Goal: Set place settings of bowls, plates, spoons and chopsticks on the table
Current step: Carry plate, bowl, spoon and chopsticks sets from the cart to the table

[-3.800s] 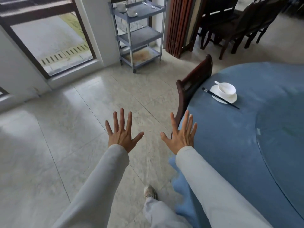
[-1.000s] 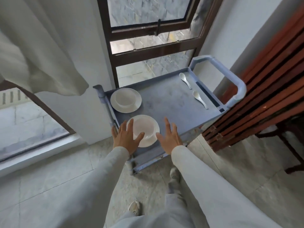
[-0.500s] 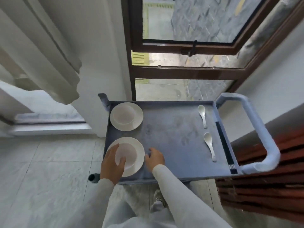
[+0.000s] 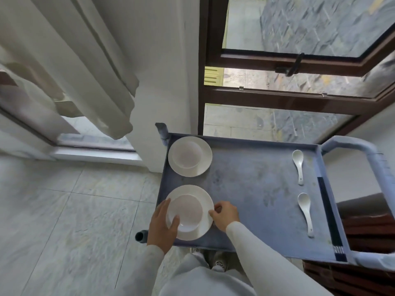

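Head camera, looking straight down on the grey cart [image 4: 245,178], and both hands are at its near left corner. The left hand [image 4: 162,226] grips the near plate [image 4: 205,197] from the cart's left edge, thumb laid over the rim, fingers [image 4: 164,207] curved along the outside. The right hand [image 4: 224,214] pinches the opposite rim with curled fingers [image 4: 213,213]. A white bowl [image 4: 188,212] sits on that plate, between the two hands. At the cart's far left corner, a second plate [image 4: 206,159] with its own bowl [image 4: 187,154], close behind the first set. Toward the cart's right side, two white spoons [image 4: 299,165] [image 4: 306,210] lie one behind the other, and dark chopsticks [image 4: 329,210] run along the right lip. A raised lip rings the tray, and the looped handle [image 4: 380,167] closes off the cart's right end. Behind the cart, a brown-framed window [image 4: 299,92]; off its far left, a pale curtain [image 4: 64,71] hangs above the tiled floor [image 4: 74,210].
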{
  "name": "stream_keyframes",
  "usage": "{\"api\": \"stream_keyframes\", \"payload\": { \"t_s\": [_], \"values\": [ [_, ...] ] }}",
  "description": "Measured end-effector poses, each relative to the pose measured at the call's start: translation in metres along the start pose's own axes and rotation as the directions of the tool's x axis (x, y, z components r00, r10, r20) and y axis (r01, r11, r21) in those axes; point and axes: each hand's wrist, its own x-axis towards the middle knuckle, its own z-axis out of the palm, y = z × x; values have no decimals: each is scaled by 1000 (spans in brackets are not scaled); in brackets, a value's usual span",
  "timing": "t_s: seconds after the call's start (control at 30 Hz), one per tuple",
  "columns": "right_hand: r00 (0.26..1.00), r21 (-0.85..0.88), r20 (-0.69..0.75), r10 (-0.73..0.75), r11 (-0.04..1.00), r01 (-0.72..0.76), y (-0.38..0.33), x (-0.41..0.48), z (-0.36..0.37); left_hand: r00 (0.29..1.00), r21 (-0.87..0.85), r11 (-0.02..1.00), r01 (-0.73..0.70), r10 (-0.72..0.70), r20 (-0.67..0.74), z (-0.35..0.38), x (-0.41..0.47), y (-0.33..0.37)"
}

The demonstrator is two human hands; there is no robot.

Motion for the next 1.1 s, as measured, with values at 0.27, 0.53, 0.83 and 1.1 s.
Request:
{"api": "stream_keyframes", "payload": {
  "t_s": [0.27, 0.53, 0.83, 1.1],
  "values": [
    [983, -2, -113, 146, 989, -147, 54, 1, -81, 951, -66, 990, -123, 137, 277, 52, 0, 20],
    [860, 58, -460, 221, 974, -219, 119, 5, -165, 907, -12, 982, -190, 180, 382, 112, -6, 58],
    [907, 98, -270, 324, 946, -308, 187, -16, -195, 942, -48, 993, -103, 113, 317, 133, -11, 68],
    [987, 310, -160, 35, 951, 16, 126, -61, -154, 964, -26, 996, -84, 88, 251, 149, -21, 72]
  ]
}}
